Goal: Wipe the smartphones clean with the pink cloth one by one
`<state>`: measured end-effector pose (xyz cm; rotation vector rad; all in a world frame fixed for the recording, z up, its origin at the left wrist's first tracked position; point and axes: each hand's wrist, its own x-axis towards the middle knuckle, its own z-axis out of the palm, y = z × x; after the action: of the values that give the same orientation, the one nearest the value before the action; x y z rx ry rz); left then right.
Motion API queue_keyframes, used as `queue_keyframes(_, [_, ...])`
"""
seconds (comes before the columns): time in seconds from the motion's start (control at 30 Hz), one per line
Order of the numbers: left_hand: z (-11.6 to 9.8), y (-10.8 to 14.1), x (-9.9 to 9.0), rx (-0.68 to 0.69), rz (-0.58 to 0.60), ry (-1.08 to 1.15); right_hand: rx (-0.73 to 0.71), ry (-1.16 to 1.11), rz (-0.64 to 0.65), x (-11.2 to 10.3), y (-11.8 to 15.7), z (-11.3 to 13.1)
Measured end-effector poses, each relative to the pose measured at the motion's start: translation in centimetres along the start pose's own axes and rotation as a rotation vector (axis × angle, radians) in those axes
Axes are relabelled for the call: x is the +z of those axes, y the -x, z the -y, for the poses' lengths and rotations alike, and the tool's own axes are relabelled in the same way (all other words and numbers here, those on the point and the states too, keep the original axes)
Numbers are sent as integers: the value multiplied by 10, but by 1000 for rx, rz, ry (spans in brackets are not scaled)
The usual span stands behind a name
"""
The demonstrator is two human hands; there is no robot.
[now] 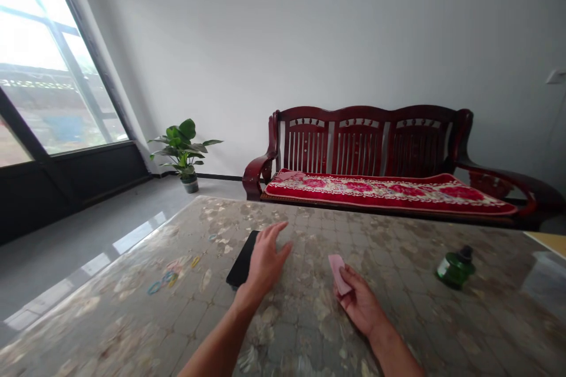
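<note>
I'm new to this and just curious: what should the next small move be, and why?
Perhaps bring the left hand across to the pink slip: that hand looks open and empty, while only the right hand holds the slip, apart from it.

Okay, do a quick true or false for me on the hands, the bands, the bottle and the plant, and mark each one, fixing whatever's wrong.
1. The right hand holds the pink slip. True.
2. The left hand is clenched in a fist. False: the left hand is open, its fingers apart.
3. The bands lie on the table, left of the black case. True.
4. The green bottle is left of the black case. False: the green bottle is right of the black case, beyond both hands.
5. The plant stands on the table. False: the plant stands on the floor.
</note>
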<state>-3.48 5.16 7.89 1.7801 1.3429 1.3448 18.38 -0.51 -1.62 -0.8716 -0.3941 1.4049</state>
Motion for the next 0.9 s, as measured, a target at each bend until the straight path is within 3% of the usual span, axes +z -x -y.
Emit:
queue_keyframes(0.1, [10,-13,-37,-79,-11,-463,23,-33,19,0,-1,2])
queue_keyframes(0.2, [26,-17,-53,-239,62,-655,-28,-13,12,5,0,0])
queue_keyframes(0.4, [53,-18,-48,-379,128,-704,-152,85,4,7,-2,-3])
queue_keyframes(0.63, [57,-24,-46,-401,192,-804,-103,76,30,5,-6,-3])
queue_keyframes(0.9, [62,-28,-55,-395,198,-773,-47,-11,22,3,-10,-1])
